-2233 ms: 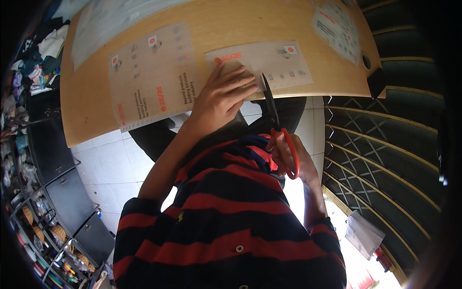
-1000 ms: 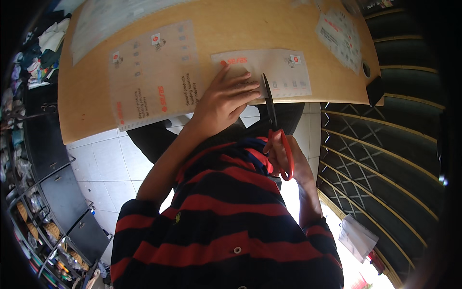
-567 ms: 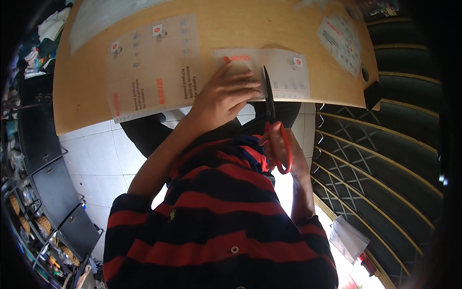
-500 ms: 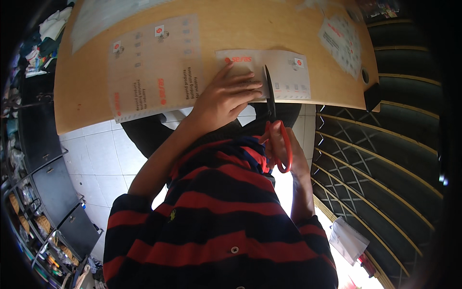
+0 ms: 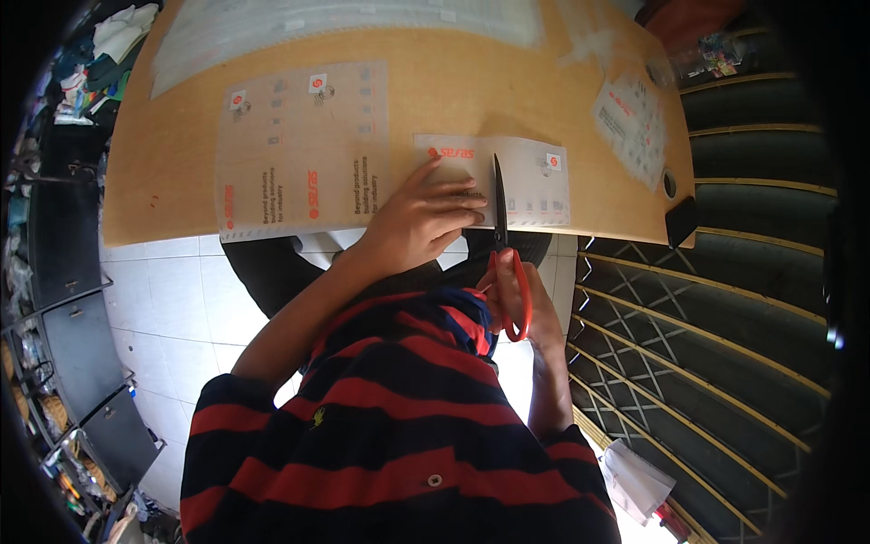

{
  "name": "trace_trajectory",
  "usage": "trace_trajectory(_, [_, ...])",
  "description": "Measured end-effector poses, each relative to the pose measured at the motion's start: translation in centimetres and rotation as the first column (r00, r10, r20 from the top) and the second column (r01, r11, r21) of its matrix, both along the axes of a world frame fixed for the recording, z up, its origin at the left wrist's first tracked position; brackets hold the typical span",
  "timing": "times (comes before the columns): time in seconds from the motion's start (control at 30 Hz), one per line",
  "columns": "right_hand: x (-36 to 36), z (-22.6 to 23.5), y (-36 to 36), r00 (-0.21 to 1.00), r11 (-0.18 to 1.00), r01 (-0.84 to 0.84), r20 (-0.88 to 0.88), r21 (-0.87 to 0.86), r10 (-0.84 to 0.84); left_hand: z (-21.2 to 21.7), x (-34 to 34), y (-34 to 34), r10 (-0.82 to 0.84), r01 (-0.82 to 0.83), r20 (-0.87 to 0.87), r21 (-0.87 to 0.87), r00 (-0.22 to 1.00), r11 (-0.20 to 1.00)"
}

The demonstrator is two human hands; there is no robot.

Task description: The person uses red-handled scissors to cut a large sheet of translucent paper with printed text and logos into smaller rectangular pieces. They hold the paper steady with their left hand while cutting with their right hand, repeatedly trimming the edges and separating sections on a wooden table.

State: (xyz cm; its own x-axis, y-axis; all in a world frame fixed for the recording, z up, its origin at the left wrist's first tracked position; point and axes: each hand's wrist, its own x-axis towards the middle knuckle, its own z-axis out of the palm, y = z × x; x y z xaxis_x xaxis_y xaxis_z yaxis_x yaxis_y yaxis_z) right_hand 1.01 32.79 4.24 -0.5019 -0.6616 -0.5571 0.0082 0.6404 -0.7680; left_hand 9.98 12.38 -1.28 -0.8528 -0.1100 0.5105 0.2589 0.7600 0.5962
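Observation:
A small translucent printed sheet [image 5: 535, 195] lies at the table's near edge. My left hand [image 5: 421, 213] rests on its left part, palm down, with the fingers stretched out and slightly apart. Just right of those fingertips, red-handled scissors [image 5: 500, 204] with dark blades point away from me across the sheet. My right hand [image 5: 530, 299] grips the scissors by the handles, below the table edge. The blades look close together, and I cannot tell whether they cut through the sheet.
To the left, larger translucent printed sheets [image 5: 299, 145] lie on the wooden table [image 5: 444, 91]. A clear plastic wrap [image 5: 353, 32] covers the far side. Another printed piece [image 5: 630, 131] lies at the right. Black cabinets [image 5: 77, 340] stand left; a folding metal gate [image 5: 707, 299] runs along the right.
The view has shifted, so the table sits lower in it. The scissors now point straighter away from me and reach slightly farther over the sheet. My left hand stays on the sheet.

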Motion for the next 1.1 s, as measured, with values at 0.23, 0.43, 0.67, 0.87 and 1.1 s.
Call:
trace_trajectory(0.23, [-0.9,-0.2,-0.4,0.997,0.998,-0.063,-0.050,0.000,0.063,-0.1,0.0,0.1,0.033,-0.033,-0.018,-0.002,0.999,0.999])
trace_trajectory(0.43, [-1.3,0.4,-1.1,1.000,0.998,-0.023,-0.011,0.057,0.024,-0.2,0.2,0.1,0.017,-0.017,-0.005,0.007,1.000,1.000])
trace_trajectory(0.67, [-1.4,0.3,-1.8,0.997,0.997,-0.023,-0.071,0.080,0.028,0.0,0.1,-0.1,0.026,-0.026,-0.015,-0.010,1.000,1.000])
trace_trajectory(0.87, [-2.0,0.5,-1.6,0.999,1.000,0.025,0.024,0.004,-0.025,0.0,0.1,0.1,0.002,-0.002,0.012,-0.004,1.000,1.000])
trace_trajectory(1.1, [-2.7,1.2,-2.5,0.987,0.996,0.091,0.134,0.009,-0.092,0.2,-0.2,-0.2,0.010,-0.011,-0.016,-0.044,1.000,0.999])
